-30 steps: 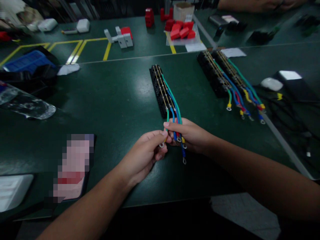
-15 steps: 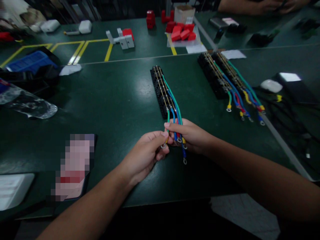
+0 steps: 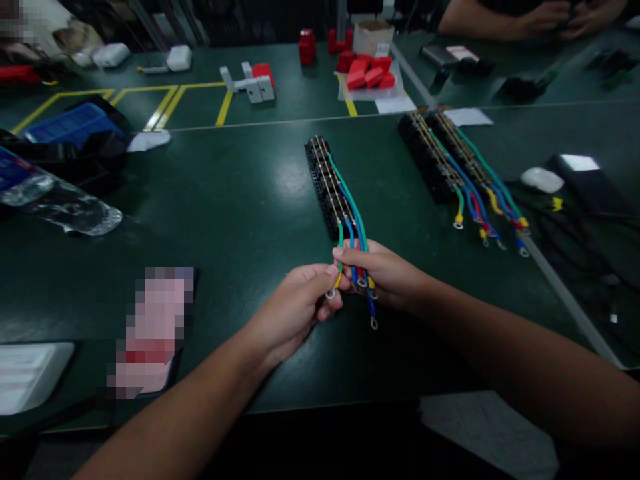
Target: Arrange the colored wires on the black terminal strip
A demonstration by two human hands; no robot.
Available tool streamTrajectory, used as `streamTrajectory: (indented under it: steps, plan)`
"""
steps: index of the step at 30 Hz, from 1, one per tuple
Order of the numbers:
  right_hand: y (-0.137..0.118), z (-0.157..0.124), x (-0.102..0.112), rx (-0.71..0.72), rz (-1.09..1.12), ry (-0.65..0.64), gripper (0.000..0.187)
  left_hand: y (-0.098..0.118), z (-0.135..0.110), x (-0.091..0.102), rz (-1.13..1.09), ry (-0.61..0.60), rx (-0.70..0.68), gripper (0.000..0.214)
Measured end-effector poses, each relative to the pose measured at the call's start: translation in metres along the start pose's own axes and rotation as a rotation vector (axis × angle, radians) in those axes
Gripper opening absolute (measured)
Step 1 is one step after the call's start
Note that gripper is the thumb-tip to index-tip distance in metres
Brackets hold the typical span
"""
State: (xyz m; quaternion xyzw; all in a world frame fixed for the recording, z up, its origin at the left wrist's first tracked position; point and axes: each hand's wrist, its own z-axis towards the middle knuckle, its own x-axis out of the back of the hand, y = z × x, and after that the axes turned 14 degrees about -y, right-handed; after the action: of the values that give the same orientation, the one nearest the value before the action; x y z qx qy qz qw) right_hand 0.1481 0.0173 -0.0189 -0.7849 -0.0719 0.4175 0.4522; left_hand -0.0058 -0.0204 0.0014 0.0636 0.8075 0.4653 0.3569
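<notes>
A long black terminal strip with brass bars [image 3: 325, 177] lies on the green table, pointing away from me. Green, blue and red wires leave its near end and end in ring lugs. My left hand [image 3: 313, 293] pinches the green wire [image 3: 341, 250] close to its yellow-sleeved ring lug [image 3: 331, 293]. The other wires pass through my right hand [image 3: 377, 270], whose thumb lies across them while the fingers are partly hidden underneath. Below that hand hangs a blue-sleeved lug [image 3: 373, 320].
Two similar wired strips [image 3: 435, 160] lie to the right. At left are a phone [image 3: 160, 333], a plastic bottle [image 3: 65, 207] and a blue tray [image 3: 75, 123]. Red parts [image 3: 370, 72] and grey parts [image 3: 257, 87] sit at the back. Another person's hands [image 3: 555, 17] show at top right.
The whole view has shifted slightly, so everything sits a little further right or lower. Both hands keep their hold on the wires, with no clear movement against the strip.
</notes>
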Motion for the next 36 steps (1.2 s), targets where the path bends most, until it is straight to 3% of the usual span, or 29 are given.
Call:
streamTrajectory:
  steps: [15, 19, 26, 32, 36]
  plan:
    - [-0.0010, 0.0005, -0.0008, 0.013, 0.063, 0.010, 0.023, -0.0018, 0.0037, 0.0037, -0.125, -0.032, 0.000, 0.023]
    - [-0.0004, 0.0012, -0.0003, 0.017, 0.062, 0.030, 0.024, -0.0024, 0.0034, 0.0019, 0.096, 0.050, -0.037, 0.026]
    - [0.0008, 0.0008, -0.0003, 0.039, 0.071, 0.046, 0.030, -0.0043, -0.0013, 0.0016, 0.748, 0.290, -0.211, 0.026]
    - [-0.0002, -0.0004, -0.0022, 0.031, 0.052, 0.058, 0.033, -0.0022, -0.0030, 0.0027, 1.184, 0.320, -0.479, 0.015]
    - [0.0011, 0.0001, -0.0033, 0.051, 0.066, 0.090, 0.032, -0.0010, -0.0026, 0.0034, 1.239, 0.304, -0.498, 0.010]
